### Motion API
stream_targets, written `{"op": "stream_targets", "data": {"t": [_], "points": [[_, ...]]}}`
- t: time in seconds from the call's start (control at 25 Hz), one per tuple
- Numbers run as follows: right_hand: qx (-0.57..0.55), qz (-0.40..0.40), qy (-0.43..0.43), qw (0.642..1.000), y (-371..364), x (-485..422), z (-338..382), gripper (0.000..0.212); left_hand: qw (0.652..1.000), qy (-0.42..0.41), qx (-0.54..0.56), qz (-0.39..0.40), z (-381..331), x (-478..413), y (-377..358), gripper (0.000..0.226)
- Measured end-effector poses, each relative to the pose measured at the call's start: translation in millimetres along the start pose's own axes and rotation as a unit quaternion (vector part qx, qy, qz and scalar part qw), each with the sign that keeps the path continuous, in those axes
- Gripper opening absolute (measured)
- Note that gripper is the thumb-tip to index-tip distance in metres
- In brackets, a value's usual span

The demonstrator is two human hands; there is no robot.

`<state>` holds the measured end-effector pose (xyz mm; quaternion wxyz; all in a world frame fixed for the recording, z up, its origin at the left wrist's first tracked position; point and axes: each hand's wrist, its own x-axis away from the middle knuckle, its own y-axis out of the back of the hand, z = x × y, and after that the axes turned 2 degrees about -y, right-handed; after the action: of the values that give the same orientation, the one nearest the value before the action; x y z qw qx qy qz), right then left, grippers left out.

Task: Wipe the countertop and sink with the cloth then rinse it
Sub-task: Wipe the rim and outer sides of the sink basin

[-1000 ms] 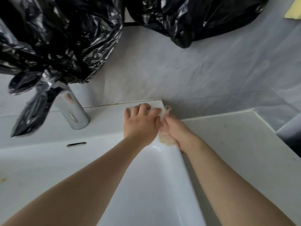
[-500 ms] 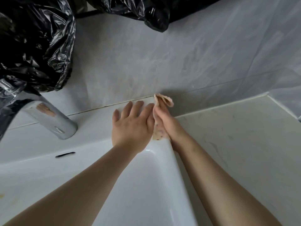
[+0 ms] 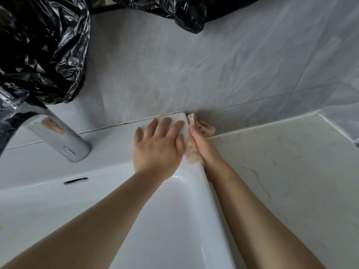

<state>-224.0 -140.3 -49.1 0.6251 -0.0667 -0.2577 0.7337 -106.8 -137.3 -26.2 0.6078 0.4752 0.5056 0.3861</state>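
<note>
The stained cloth (image 3: 194, 150) runs lengthwise along the white sink (image 3: 174, 210) rim toward the grey tiled wall (image 3: 194, 65), pinned there by the right hand (image 3: 204, 150), while the left hand (image 3: 157, 146) lies spread flat beside it.

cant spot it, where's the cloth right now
Head view, right of centre: the cloth is under the right hand, wedged between sink rim and wall.

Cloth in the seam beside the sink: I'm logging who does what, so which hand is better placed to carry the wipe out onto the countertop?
The right hand. It already presses the cloth at the sink's outer edge, beside the countertop. The left hand lies flat on the sink rim, empty.
</note>
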Motion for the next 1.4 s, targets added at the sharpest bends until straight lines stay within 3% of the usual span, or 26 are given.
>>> {"op": "stream_targets", "data": {"t": [0.08,0.28,0.4,0.48,0.64,0.72,0.8,0.88,1.0,1.12,1.28,1.4], "points": [[-0.014,0.026,-0.032,0.999,-1.8,3.0,3.1,0.041,1.0,-0.003,-0.003,-0.002,0.8,0.0,-0.5,0.068],[0.007,-0.063,-0.102,0.993,13.7,38.6,-30.5,0.063,1.0,0.002,-0.003,-0.011,0.2,1.1,-1.2,0.067],[0.033,-0.029,-0.064,0.997,2.2,16.1,-2.8,0.046,1.0,0.002,0.002,-0.008,-0.8,0.5,0.0,0.068],[0.073,0.014,0.022,0.997,6.6,17.1,-3.6,0.04,1.0,0.001,0.004,-0.011,0.7,0.0,-0.1,0.068],[0.027,-0.082,-0.037,0.996,-0.5,51.4,-24.6,0.032,1.0,-0.004,0.004,-0.018,1.7,1.2,-0.5,0.066],[-0.022,-0.09,-0.06,0.994,0.0,52.4,-23.5,0.029,1.0,-0.005,0.012,-0.005,2.0,2.1,0.7,0.062],[-0.019,-0.059,-0.086,0.994,-1.1,32.7,-6.1,0.039,1.0,-0.007,0.02,0.013,2.9,0.8,2.7,0.053],[-0.007,-0.035,-0.041,0.999,-3.6,20.5,3.0,0.048,0.999,-0.011,0.027,0.032,4.4,-0.4,4.8,0.048],[0.032,-0.039,-0.026,0.998,8.0,25.2,-16.2,0.038,0.998,-0.022,0.029,0.06,4.6,0.3,7.5,0.049],[0.041,-0.148,-0.051,0.987,16.3,60.9,-43.8,0.028,0.997,-0.025,0.02,0.077,4.2,2.0,9.4,0.052],[0.058,-0.106,-0.108,0.987,4.6,65.8,-21.1,0.037,0.995,-0.025,0.023,0.095,-3.4,12.7,15.6,0.054],[0.08,-0.074,-0.052,0.993,-6.4,80.8,-5.3,0.051,0.991,-0.05,0.047,0.113,-10.3,31.0,17.9,0.057]]}}
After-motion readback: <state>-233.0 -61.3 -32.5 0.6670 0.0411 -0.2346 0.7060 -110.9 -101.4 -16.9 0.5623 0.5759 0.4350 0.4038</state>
